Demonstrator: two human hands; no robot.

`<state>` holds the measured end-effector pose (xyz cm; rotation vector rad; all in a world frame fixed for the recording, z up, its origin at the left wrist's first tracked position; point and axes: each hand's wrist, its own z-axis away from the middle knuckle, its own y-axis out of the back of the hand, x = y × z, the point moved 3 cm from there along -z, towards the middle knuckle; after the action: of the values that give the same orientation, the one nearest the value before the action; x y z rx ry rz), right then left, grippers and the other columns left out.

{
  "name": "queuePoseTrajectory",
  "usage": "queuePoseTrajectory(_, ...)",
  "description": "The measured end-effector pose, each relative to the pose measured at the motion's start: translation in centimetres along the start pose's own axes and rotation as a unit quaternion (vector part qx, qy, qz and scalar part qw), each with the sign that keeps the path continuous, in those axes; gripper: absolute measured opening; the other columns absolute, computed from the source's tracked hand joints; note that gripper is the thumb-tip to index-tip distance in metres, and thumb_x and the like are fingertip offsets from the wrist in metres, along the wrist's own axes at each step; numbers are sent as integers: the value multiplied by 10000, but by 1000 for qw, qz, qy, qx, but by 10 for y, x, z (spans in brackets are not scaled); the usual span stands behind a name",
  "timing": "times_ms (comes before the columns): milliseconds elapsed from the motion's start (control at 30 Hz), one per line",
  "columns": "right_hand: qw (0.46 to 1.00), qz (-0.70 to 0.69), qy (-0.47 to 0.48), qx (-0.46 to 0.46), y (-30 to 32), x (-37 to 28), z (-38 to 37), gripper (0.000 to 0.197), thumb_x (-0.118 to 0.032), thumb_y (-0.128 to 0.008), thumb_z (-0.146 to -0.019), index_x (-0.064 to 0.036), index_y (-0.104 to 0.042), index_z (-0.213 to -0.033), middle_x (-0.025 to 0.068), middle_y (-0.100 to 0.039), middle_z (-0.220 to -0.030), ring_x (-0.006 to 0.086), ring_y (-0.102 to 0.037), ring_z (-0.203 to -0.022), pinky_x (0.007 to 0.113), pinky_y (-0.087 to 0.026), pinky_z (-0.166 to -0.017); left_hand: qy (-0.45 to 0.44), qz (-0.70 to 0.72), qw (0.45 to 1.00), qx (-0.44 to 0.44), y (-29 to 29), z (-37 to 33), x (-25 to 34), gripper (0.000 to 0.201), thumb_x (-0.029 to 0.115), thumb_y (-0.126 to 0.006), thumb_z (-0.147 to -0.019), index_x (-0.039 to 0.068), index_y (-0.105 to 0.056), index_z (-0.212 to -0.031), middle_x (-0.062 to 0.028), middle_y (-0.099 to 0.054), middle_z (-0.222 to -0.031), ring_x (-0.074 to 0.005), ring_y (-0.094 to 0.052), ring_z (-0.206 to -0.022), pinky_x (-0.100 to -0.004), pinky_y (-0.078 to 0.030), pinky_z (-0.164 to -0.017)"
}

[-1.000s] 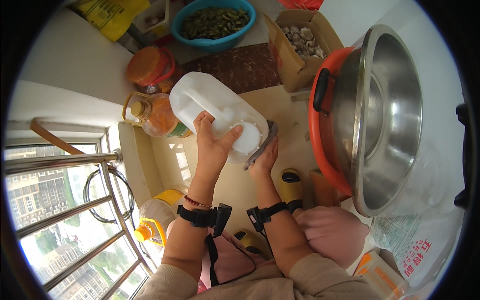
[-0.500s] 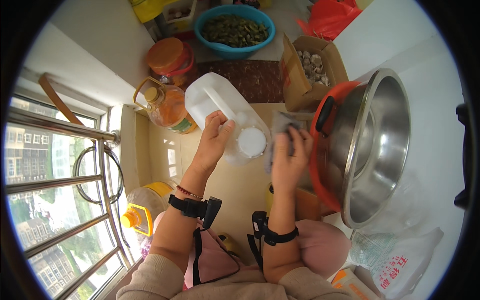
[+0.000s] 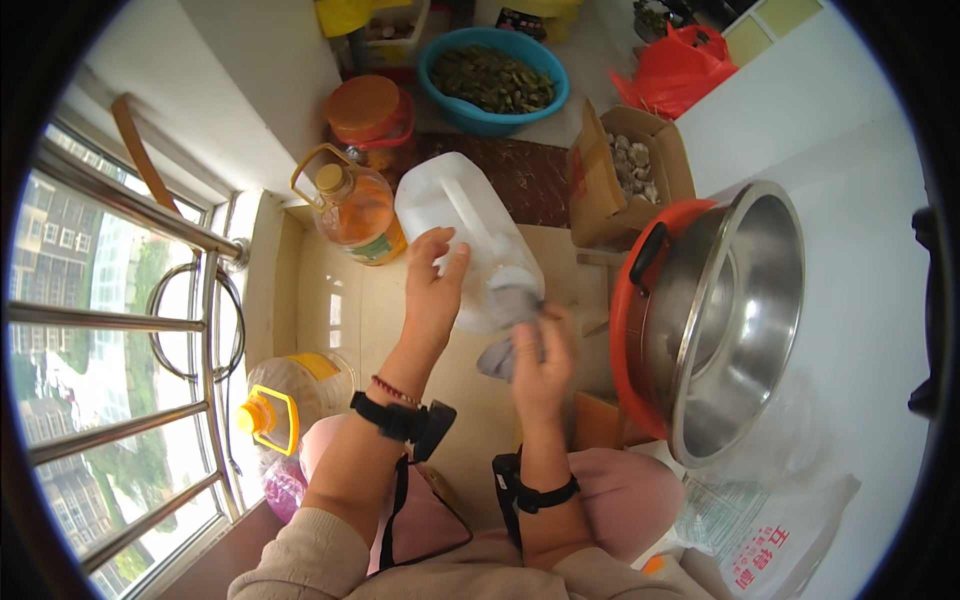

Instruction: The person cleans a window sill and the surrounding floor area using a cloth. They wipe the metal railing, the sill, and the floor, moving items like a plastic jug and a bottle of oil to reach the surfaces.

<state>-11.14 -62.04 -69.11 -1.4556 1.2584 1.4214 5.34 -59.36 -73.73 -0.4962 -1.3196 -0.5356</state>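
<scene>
My left hand (image 3: 432, 292) grips the side of a large white plastic jug (image 3: 462, 225), holding it tilted above the floor. Below its lower end my right hand (image 3: 540, 360) is closed on a grey cloth (image 3: 503, 345) and presses it against the bottom end of the jug. Both wrists carry black straps. My knees in pink trousers show at the bottom.
A big steel bowl in an orange basin (image 3: 720, 320) stands close on the right. An oil bottle with a yellow handle (image 3: 355, 210), an orange-lidded jar (image 3: 368, 112), a blue basin (image 3: 492, 80), a cardboard box (image 3: 628, 175), another bottle (image 3: 285, 410) and window bars (image 3: 130, 300) surround me.
The view has shifted so the jug sits lower in the picture. My right hand with the cloth has moved from the jug's right side to under its lower end.
</scene>
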Motion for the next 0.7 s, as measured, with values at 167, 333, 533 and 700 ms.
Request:
queuePoseTrajectory(167, 979, -200, 14, -20, -21, -35, -38, 296, -240, -590, -1003, 15, -624, -1150, 153, -607, -1210, 313, -590, -1054, 385, -478, -945, -55, 306, 928, -203, 2, 45, 59, 591, 437, -525, -1045, 67, -434, -1498, -78, -532, -1422, -186, -538, -1216, -391, -399, -1086)
queuePoseTrajectory(333, 951, 154, 241, -120, -22, -44, -60, 316, -230, -539, -1028, -12, -617, -1243, 158, -538, -1397, 374, -494, -1310, 452, -388, -1089, 66, 411, 909, -29, 29, 39, 51, 403, 110, -604, -999, 25, -553, -1389, -64, -651, -1240, -146, -625, -1060, -298, -514, -942)
queuePoseTrajectory(533, 933, 252, 78, -245, -31, 24, -70, 354, -202, -532, -1037, -77, -606, -1360, 172, -465, -1514, 333, -458, -1386, 411, -406, -1101, 41, 233, 948, 214, 8, 74, -5, 286, 67, -576, -983, 2, -583, -1261, -96, -619, -1239, -210, -606, -1115, -327, -488, -954)
queuePoseTrajectory(700, 953, 219, 94, -189, -31, 37, -71, 331, -55, -459, -1040, -61, -638, -1319, 163, -561, -1439, 290, -526, -1336, 371, -413, -1096, -211, -209, 943, 150, -27, 68, -9, 353, 6, -603, -849, 15, -659, -1198, -143, -603, -1206, -353, -551, -1119, -419, -488, -951)
